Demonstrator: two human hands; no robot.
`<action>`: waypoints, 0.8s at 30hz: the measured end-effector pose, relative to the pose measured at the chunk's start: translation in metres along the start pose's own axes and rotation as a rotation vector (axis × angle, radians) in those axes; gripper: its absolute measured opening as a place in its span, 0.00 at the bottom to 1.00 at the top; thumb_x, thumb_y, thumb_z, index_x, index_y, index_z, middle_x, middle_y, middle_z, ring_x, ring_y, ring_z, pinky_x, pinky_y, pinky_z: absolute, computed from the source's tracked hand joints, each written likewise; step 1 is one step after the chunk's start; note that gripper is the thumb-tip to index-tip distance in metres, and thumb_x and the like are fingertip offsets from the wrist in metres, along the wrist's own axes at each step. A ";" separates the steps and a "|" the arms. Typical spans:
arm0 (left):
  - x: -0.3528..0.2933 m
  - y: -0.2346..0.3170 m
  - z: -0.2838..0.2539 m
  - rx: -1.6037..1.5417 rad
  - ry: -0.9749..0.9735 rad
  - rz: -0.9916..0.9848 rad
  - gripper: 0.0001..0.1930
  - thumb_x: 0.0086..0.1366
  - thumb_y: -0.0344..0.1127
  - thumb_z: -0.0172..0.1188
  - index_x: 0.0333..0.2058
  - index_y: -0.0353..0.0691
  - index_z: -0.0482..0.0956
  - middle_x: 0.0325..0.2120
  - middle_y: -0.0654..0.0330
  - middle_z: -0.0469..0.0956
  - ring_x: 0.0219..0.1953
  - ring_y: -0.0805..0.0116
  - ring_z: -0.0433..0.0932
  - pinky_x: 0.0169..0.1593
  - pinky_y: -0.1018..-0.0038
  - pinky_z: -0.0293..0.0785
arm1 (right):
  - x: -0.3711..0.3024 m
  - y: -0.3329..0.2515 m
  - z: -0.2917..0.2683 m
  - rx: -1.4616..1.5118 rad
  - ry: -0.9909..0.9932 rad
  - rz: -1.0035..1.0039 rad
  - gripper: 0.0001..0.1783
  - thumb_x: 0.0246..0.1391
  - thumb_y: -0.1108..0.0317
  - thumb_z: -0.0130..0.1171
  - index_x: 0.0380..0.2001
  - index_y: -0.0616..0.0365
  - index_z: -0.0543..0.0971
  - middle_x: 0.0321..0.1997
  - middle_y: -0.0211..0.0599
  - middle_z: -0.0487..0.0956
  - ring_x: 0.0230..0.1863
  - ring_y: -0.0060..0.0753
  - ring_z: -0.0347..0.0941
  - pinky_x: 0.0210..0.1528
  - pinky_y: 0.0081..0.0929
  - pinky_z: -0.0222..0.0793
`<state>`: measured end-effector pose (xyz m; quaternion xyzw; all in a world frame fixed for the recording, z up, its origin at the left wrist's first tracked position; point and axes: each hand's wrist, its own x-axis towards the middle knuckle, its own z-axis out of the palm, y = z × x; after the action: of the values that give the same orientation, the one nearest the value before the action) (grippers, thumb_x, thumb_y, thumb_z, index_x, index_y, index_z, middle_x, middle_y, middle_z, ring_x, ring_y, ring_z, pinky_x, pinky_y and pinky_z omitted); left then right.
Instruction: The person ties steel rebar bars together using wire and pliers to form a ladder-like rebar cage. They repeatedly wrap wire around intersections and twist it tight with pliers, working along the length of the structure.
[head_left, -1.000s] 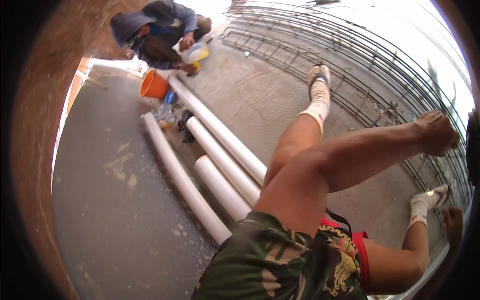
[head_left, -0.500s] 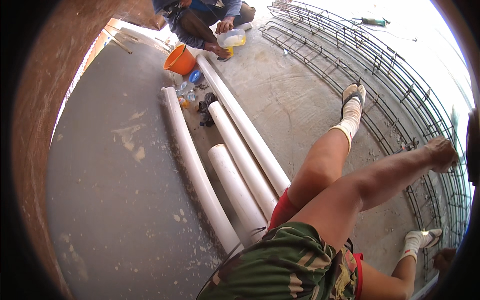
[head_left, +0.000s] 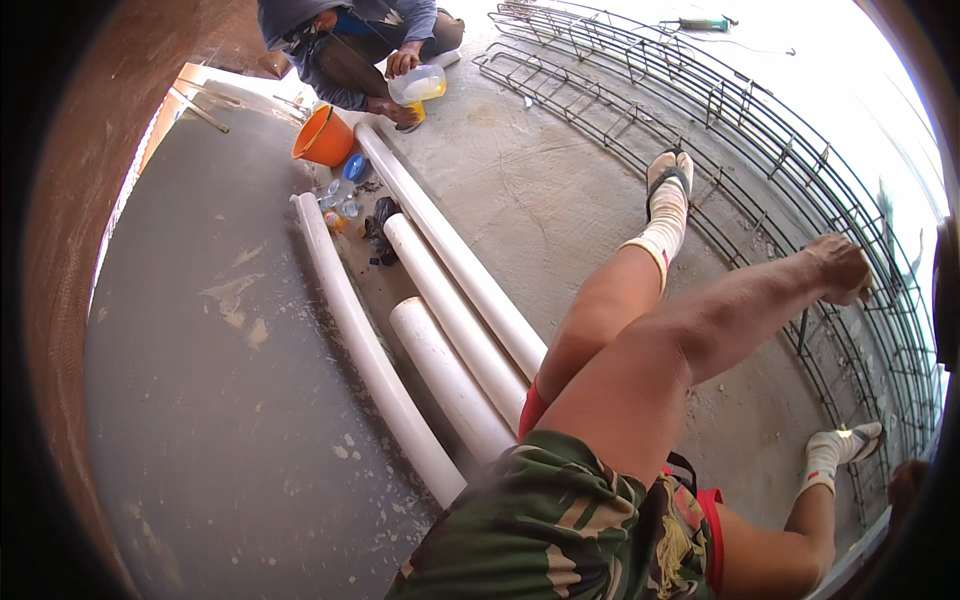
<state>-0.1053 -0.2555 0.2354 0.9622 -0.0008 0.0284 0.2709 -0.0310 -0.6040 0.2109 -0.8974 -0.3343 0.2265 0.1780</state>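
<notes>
My left arm reaches across to the right from a camouflage sleeve [head_left: 560, 500]. At its end my left hand [head_left: 840, 268] is closed, fingers curled, above the long steel rebar cage [head_left: 742, 108]. What it grips is hidden. A dark thin piece [head_left: 803, 332] shows below the wrist, and I cannot tell whether it belongs to the hand. My right hand [head_left: 908, 485] appears only as a dark shape at the right rim, its fingers unreadable. My feet, in socks and sandals [head_left: 668, 185], stand by the cage's bars.
White pipes [head_left: 455, 280] lie on the concrete floor to the left. Beyond them are an orange bucket [head_left: 325, 137], a blue lid [head_left: 354, 167], plastic bottles and a black bag [head_left: 380, 228]. A crouching person tilts a translucent jug [head_left: 416, 85]. A green power tool [head_left: 706, 24] lies far right.
The view has shifted, so the pipes, bucket and cage sit further left. My left hand has moved slightly farther away along the cage, still closed.
</notes>
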 end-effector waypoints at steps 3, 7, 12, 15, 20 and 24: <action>-0.019 0.033 0.001 -0.031 -0.109 0.225 0.14 0.63 0.33 0.53 0.40 0.57 0.86 0.39 0.67 0.85 0.47 0.66 0.82 0.47 0.71 0.77 | -0.026 0.007 -0.005 -0.026 0.045 0.067 0.13 0.56 0.61 0.63 0.30 0.60 0.74 0.25 0.31 0.74 0.26 0.20 0.68 0.29 0.21 0.65; -0.018 0.080 -0.017 -0.014 -0.070 0.322 0.11 0.65 0.37 0.52 0.35 0.52 0.85 0.34 0.66 0.85 0.38 0.68 0.84 0.43 0.68 0.79 | -0.049 0.006 -0.025 -0.036 -0.075 0.058 0.14 0.55 0.60 0.64 0.30 0.59 0.73 0.25 0.30 0.73 0.25 0.19 0.68 0.27 0.21 0.65; 0.030 0.009 -0.011 0.016 0.341 0.172 0.09 0.66 0.37 0.54 0.36 0.48 0.83 0.26 0.60 0.83 0.29 0.65 0.82 0.34 0.65 0.79 | -0.081 0.013 -0.103 0.347 -0.037 -0.007 0.15 0.54 0.59 0.65 0.30 0.59 0.73 0.24 0.30 0.73 0.23 0.19 0.67 0.25 0.20 0.64; -0.006 0.005 -0.018 -0.109 0.055 0.023 0.13 0.67 0.48 0.57 0.34 0.46 0.84 0.25 0.55 0.83 0.31 0.55 0.83 0.38 0.58 0.76 | -0.066 0.014 -0.131 0.463 0.457 0.059 0.09 0.61 0.61 0.59 0.33 0.56 0.77 0.18 0.17 0.64 0.16 0.08 0.54 0.18 0.16 0.47; -0.009 0.047 0.006 -0.237 0.067 0.271 0.19 0.69 0.50 0.56 0.28 0.39 0.79 0.18 0.56 0.78 0.22 0.56 0.77 0.31 0.60 0.72 | -0.034 0.045 -0.124 -0.406 0.488 0.142 0.12 0.58 0.63 0.62 0.27 0.61 0.81 0.20 0.25 0.74 0.18 0.22 0.67 0.25 0.26 0.63; -0.001 0.033 -0.020 -0.308 0.130 -0.003 0.21 0.69 0.50 0.56 0.26 0.37 0.76 0.14 0.58 0.72 0.19 0.64 0.68 0.29 0.63 0.67 | -0.059 -0.037 -0.116 0.002 -0.288 -0.032 0.13 0.54 0.61 0.65 0.25 0.61 0.81 0.22 0.28 0.77 0.20 0.20 0.70 0.27 0.24 0.67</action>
<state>-0.1080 -0.2736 0.2696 0.9055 0.0136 0.0897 0.4145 -0.0294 -0.6370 0.3421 -0.8500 -0.3703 0.3504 0.1326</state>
